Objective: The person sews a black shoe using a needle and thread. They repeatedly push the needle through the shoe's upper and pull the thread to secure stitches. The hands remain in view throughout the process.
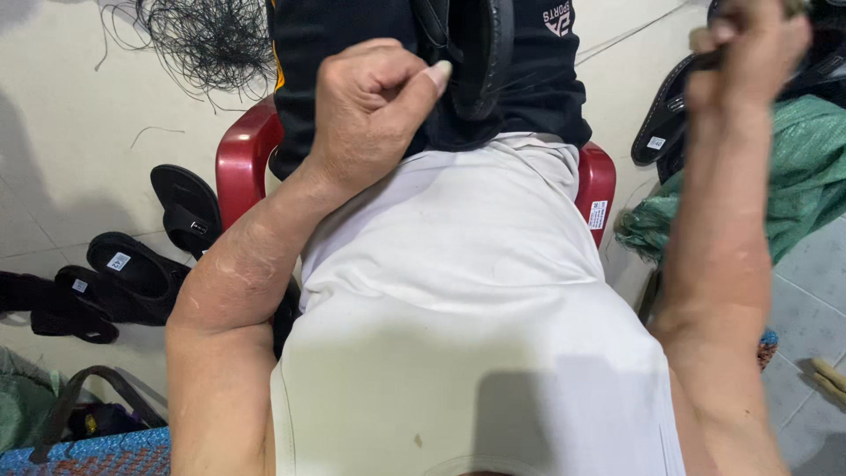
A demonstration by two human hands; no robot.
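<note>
Resting on the lap, a black rubber sandal [476,62] is flanked by the fist-curled left hand [374,110]; the blurred right hand [749,53] is clenched too, its contents unclear.

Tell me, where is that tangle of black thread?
In the head view, the tangle of black thread lies on the pale floor at top left, just beyond the red plastic chair and above the left hand.

Pale tiled floor around a glossy red plastic chair [240,159].
From my remote seat I see a tangle of thin black threads [204,37] at eleven o'clock, loose black rubber sandals [132,264] at nine, crumpled green woven sacking [797,181] at three.
</note>
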